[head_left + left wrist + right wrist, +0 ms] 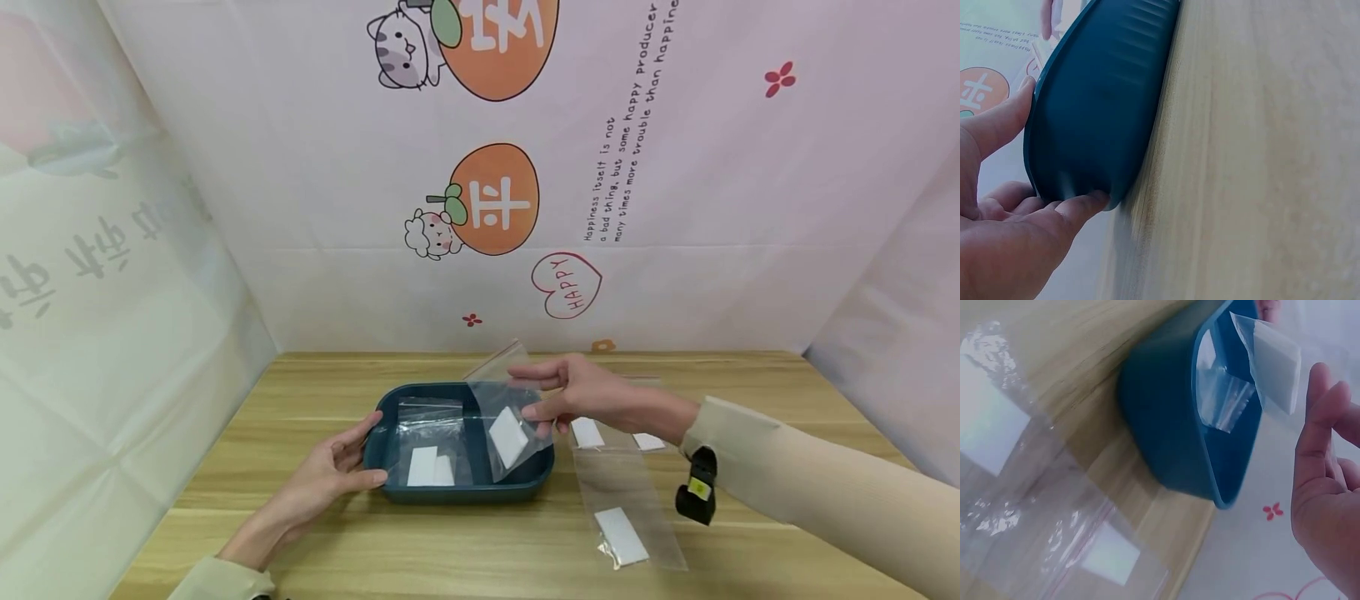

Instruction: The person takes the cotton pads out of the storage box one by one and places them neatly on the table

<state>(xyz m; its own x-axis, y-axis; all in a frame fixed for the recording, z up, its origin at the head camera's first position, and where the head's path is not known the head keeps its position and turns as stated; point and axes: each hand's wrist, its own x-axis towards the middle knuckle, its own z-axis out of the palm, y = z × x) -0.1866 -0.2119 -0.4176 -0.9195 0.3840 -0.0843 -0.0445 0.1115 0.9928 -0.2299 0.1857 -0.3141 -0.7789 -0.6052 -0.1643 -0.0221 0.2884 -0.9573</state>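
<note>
My right hand pinches a clear zip bag between thumb and fingers, above the right part of a dark teal plastic box. A white rectangular piece sits inside that bag, which hangs tilted. At the box's left end, my left hand grips the rim and wall, its thumb on the rim and fingers against the end wall, as the left wrist view shows. Another clear bag with white pieces lies inside the box, left of a divider.
Right of the box, more clear bags with white pieces lie on the wooden table; the nearest bag holds a white rectangle. A printed white cloth hangs behind and at both sides.
</note>
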